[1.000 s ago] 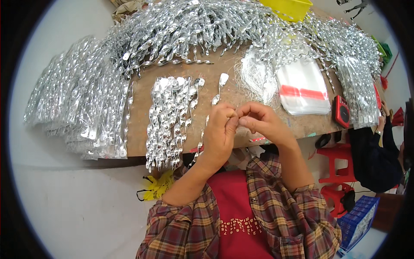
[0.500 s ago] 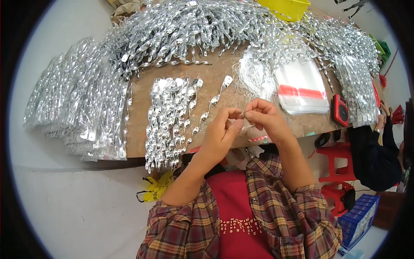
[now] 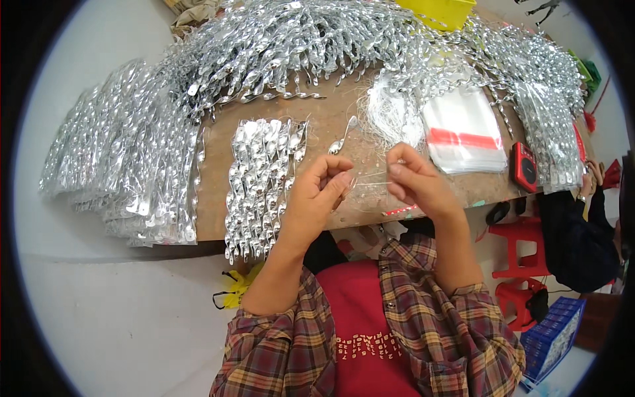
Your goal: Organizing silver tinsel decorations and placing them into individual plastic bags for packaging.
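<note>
My left hand (image 3: 321,198) and my right hand (image 3: 418,182) hover over the front edge of a brown table (image 3: 337,116), a little apart. Both pinch a thin pale thread (image 3: 374,184) stretched between their fingertips. A single silver spiral ornament (image 3: 342,135) lies on the table just beyond my left fingers; whether the thread joins it I cannot tell. Left of my left hand, a row of silver spirals (image 3: 261,185) hangs over the table's edge. A tangle of white threads (image 3: 390,112) lies beyond my right hand.
Heaps of silver spirals (image 3: 297,40) cover the table's back and right. Packed bags of spirals (image 3: 126,159) are stacked at left. Clear bags with a red strip (image 3: 463,135), a small red device (image 3: 524,165), red stools (image 3: 522,264), a blue crate (image 3: 552,334) and another person (image 3: 575,225) are at right.
My hands have drawn apart, pulling the thread out between them. The single silver spiral has shifted slightly up and left on the table.
</note>
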### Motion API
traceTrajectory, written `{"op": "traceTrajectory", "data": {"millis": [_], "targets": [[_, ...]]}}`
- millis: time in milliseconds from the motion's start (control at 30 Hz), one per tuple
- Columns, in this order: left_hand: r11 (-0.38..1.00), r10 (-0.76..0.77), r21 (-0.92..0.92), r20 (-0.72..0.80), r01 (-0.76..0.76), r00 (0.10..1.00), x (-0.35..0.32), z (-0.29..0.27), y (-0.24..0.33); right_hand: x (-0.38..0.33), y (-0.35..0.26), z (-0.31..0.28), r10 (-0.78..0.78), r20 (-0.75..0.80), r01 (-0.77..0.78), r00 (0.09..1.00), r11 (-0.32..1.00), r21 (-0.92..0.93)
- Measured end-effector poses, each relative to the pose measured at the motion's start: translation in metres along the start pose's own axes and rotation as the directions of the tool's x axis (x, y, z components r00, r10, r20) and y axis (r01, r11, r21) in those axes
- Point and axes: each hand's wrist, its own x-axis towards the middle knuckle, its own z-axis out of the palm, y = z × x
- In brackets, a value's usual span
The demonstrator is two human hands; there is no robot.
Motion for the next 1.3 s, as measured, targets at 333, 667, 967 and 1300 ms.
{"op": "traceTrajectory", "data": {"millis": [333, 667, 967, 1300], "targets": [[0.998, -0.014, 0.055, -0.031, 0.015, 0.999, -0.007, -0.002, -0.003, -0.003, -0.009, -0.01, -0.032, -0.019, 0.034, 0.999, 0.992, 0.122], [0.992, -0.088, 0.086, -0.061, 0.093, 0.994, -0.02, -0.024, -0.01, 0.005, 0.004, -0.02, -0.018, -0.033, 0.028, 0.999, 0.954, 0.3], [0.955, -0.214, 0.258, 0.252, 0.147, 0.944, -0.032, -0.031, -0.014, 0.007, 0.005, -0.008, 0.017, 0.0, -0.016, 1.0, 0.955, 0.298], [0.843, -0.148, -0.45, 0.333, 0.295, 0.931, -0.025, -0.002, -0.021, 0.004, -0.008, 0.02, 0.076, 0.123, -0.09, 0.99, 0.99, 0.111]]}}
